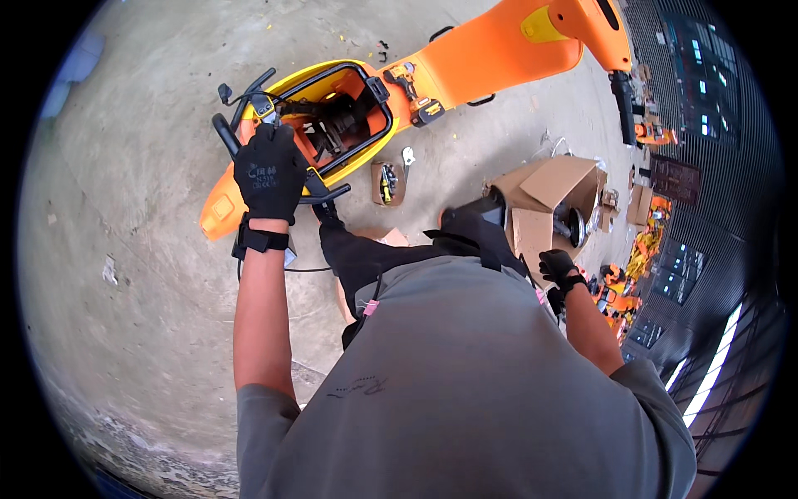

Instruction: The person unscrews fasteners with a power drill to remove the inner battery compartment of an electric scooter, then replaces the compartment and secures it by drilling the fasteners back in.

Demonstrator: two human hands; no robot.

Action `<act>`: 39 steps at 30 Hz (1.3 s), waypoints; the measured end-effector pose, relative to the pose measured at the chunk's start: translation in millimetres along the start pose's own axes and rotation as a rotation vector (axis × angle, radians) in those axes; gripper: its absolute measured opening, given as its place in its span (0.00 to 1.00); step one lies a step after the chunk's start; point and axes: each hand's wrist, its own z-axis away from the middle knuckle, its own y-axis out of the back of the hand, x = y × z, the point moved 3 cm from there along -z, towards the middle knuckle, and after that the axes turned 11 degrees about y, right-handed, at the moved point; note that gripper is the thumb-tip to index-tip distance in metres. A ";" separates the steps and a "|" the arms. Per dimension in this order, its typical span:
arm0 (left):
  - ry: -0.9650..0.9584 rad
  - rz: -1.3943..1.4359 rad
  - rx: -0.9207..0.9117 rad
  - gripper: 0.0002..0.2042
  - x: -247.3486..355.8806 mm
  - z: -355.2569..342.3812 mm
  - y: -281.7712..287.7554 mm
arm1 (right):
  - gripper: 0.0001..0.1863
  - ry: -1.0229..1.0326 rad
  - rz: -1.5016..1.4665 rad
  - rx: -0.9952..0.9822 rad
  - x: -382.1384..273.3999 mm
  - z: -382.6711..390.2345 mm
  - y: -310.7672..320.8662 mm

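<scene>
Bare grey concrete floor [150, 150] fills the left and upper part of the frame, scattered with small scraps. On it, toward the upper middle, lies an orange and yellow scooter body [490, 58] with its seat raised, so that the black-rimmed open compartment [341, 125] shows dark parts inside.

The left hand [270, 170], in a black glove, sits at the upper left of centre, fingers closed down around the black rear grab rail [237, 137] at the tail of the scooter. The right hand [557, 268], also gloved, hangs at the right of centre beside the person's hip, near an open cardboard box [553, 187]; its fingers look loosely curled, and I cannot tell whether it holds anything.

A cordless drill [411, 87] in orange and black rests on the scooter just right of the compartment. Below it on the floor are a small tray of bits [388, 183] and a wrench [408, 156], just beside each other.

Judging by the grip, the work in hand is on the rail at the tail: steadying or testing it. The likely next move calls for a tool in the free right hand, and the drill and wrench are both within reach forward of the body.
</scene>
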 end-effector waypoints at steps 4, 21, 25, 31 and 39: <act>-0.011 0.000 0.036 0.08 0.2 -1.0 1.1 | 0.11 -0.040 -0.244 0.103 -56.0 -8.0 10.4; -0.053 0.033 0.085 0.12 5.7 -2.6 0.2 | 0.13 -0.109 -0.351 0.006 3.3 -3.4 -48.0; -0.037 0.038 0.085 0.12 11.3 -3.7 3.8 | 0.13 -0.019 -0.345 0.014 -17.1 -14.5 -41.2; -0.009 -0.143 0.109 0.16 -1.8 0.0 -11.3 | 0.12 0.099 -0.375 -0.006 -20.3 -28.3 -44.8; -0.148 -0.149 0.050 0.13 -7.7 1.3 -11.2 | 0.13 0.119 -0.420 -0.071 -17.1 -29.0 -57.9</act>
